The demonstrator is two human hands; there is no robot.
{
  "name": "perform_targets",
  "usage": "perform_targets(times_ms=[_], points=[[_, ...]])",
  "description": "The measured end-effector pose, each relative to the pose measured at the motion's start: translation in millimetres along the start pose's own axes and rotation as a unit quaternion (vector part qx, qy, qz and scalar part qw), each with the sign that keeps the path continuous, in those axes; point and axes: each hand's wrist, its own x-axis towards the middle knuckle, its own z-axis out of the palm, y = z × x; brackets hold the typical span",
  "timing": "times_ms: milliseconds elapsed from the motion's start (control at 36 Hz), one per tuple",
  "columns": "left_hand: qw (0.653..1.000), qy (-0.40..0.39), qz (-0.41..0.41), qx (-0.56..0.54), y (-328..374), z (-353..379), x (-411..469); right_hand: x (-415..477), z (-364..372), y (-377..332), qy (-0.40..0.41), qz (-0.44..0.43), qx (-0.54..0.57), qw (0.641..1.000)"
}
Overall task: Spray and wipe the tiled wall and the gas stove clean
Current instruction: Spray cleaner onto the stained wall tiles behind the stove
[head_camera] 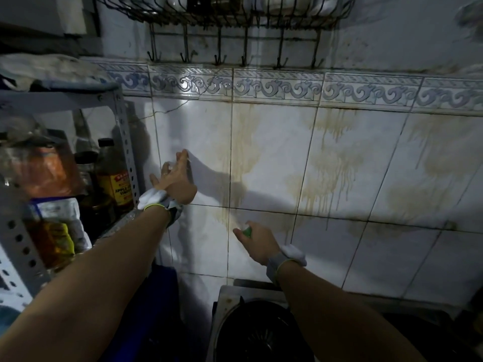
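Straight ahead stands the tiled wall [274, 158], white and glossy, with brown drip stains [334, 163] running down its middle and right part below a border of blue scroll tiles [277, 87]. The left part of the wall, beside the shelf, looks cleaner and catches a bright light.

The left hand [177, 178] is raised to that left part of the wall with its fingers spread and straight, holding nothing. Its fingertips are at the tile surface, though I cannot tell whether they touch it. The right hand [258, 242] is lower, in front of the wall's lower middle. Its fingers are curled round a small spray bottle [246, 230] with a green and white top, which points at the stained tile near a grout line. Each wrist wears a grey band with a white pad.

The gas stove [230, 299] sits at the foot of the wall below the right forearm, its pale rim stained and its round burner [261, 333] dark.

A metal shelf [125, 142] of perforated angle bars stands against the wall's left edge and carries bottles, one a vinegar bottle [116, 176] with a yellow label. A wire dish rack [235, 14] hangs along the wall's top edge, with a row of hooks [218, 58] under it.
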Motion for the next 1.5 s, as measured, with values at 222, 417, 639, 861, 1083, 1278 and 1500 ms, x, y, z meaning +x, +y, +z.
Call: perform_targets(times_ms=[222,417,639,861,1083,1278,1500], points=[[0.999,0.017,-0.030,-0.003,-1.0,-0.2,5.3,1.5,-50.9,2.1,0.112,-0.017,0.078,0.991],[0.999,0.042,-0.020,0.000,14.2,2.0,0.8,3.0,-130.7,6.5,0.303,0.016,0.066,0.951],[0.977,0.173,0.114,-0.052,57.0,13.4,-20.3,-17.8,-157.6,53.0,0.267,0.071,0.064,0.959],[0.961,0.118,0.230,-0.093,114.3,27.7,-41.6,-40.5,-131.6,77.5,0.166,0.080,0.099,0.978],[0.956,0.050,0.276,-0.083,135.1,61.1,-54.1,-46.3,-111.6,94.0,0.109,0.086,0.094,0.986],[0.961,0.025,0.263,-0.088,150.5,70.8,-63.6,-54.4,-126.1,110.6,0.109,0.087,0.085,0.987],[0.949,0.028,0.293,-0.113,213.8,73.8,-68.3,-57.7,-219.1,130.1,0.245,0.080,0.095,0.962]])
